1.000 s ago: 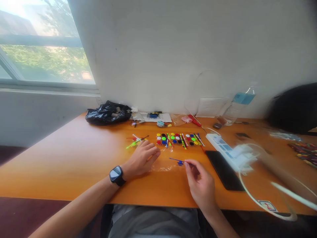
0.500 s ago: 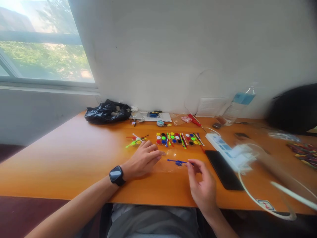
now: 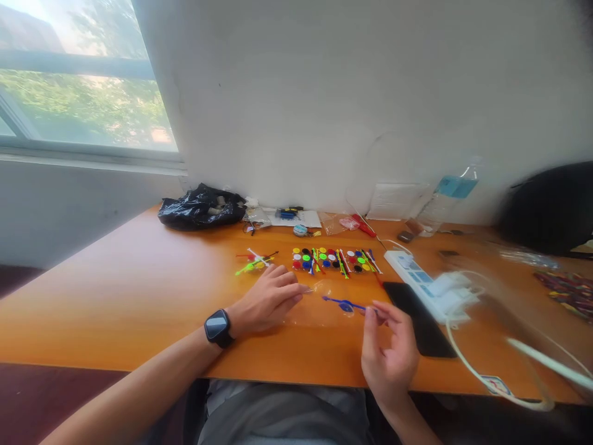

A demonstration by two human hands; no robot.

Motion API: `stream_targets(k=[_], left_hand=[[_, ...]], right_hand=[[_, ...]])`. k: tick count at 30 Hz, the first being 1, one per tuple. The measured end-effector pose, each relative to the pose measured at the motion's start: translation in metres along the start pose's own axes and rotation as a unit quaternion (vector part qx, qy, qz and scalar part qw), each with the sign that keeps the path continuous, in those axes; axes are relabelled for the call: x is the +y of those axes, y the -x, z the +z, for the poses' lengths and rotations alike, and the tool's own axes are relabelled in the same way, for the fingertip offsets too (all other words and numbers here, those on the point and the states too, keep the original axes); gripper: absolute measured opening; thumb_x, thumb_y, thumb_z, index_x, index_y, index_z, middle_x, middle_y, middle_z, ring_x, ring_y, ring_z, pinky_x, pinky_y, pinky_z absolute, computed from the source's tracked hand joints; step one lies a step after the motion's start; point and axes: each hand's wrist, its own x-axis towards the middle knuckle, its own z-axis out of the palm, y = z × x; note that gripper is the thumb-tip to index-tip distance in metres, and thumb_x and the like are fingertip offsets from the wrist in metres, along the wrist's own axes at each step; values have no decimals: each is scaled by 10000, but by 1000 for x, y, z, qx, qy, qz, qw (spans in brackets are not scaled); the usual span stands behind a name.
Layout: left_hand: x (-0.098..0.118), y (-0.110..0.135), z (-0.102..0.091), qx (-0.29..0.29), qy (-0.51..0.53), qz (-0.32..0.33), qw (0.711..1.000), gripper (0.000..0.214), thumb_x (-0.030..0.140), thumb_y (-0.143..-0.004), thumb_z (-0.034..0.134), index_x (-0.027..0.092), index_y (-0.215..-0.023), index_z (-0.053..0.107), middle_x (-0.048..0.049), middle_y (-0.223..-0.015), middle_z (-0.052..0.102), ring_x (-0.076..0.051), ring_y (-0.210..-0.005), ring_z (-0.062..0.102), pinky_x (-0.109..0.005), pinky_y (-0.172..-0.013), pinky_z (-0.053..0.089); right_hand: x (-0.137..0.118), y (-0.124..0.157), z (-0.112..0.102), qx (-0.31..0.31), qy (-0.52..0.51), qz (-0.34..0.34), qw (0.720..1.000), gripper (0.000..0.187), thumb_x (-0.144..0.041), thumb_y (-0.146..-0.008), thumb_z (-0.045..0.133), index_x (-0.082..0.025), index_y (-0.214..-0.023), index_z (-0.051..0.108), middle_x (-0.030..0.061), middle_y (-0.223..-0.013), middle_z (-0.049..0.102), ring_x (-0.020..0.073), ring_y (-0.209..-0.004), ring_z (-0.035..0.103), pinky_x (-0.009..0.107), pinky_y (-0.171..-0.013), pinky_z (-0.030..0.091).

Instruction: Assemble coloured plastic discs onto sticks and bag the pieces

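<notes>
My left hand (image 3: 267, 298), with a black smartwatch (image 3: 217, 327) on its wrist, lies on the orange table (image 3: 139, 296) and its fingertips press on a clear plastic bag (image 3: 311, 306). My right hand (image 3: 390, 352) pinches the end of a thin blue plastic stick with a blue disc on it (image 3: 345, 304), held just above the bag. Behind them lies a row of coloured discs and sticks (image 3: 336, 260). A small pile of coloured sticks (image 3: 254, 261) lies beyond my left hand.
A black phone (image 3: 419, 316) lies right of my right hand, beside a white power strip (image 3: 428, 284) with a white cable (image 3: 482, 371). At the wall sit a black plastic bag (image 3: 201, 209), small packets, a water bottle (image 3: 442, 198) and a dark bag (image 3: 551, 207).
My right hand has moved right and slightly toward me, carrying the blue stick with it. My left hand has stayed on the plastic bag.
</notes>
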Motion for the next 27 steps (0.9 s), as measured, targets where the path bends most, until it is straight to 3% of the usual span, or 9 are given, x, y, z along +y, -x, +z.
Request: stream_targets(k=[6,10,14,20,27], left_hand=[[-1,1,4,4,0,16,1000,328,284,-1107,348,227,-1196,659,-71,-924,641,-211,-841,475,-389,-797,374],[1,0,5,5,8,-4,1000,374,309,-1113,307,212,-1162,664,-79,-890,649,-211,-817,508,-389,-781,381],[6,-1,2,-20,51,-31,998,379,338,-1119,303,201,-1160,654,-87,-929,674,-215,-852,567,-383,-815,415],[9,0,3,-32,96,-47,994,367,339,-1120,293,204,-1139,634,-90,-992,686,-216,-875,583,-378,-858,435],[6,2,8,48,123,-44,990,405,355,-1131,249,199,-1151,622,-77,-919,631,-206,-864,565,-367,-844,440]], right_hand=[[3,-1,2,-67,-50,79,993,229,-374,-987,658,-209,-1144,631,66,-1004,666,203,-876,648,327,-786,533],[3,2,2,-121,-58,60,989,210,-363,-995,643,-225,-1152,625,74,-1037,649,219,-934,641,349,-835,548],[1,4,2,-124,-108,60,985,188,-372,-992,649,-234,-1118,635,75,-1041,634,230,-986,652,358,-863,571],[1,-7,2,-168,-131,183,960,255,-434,-960,705,-216,-1085,657,67,-1017,711,217,-886,721,333,-817,587],[14,-11,3,-167,-128,240,948,343,-498,-883,785,-184,-992,698,86,-975,774,252,-950,747,360,-886,575]])
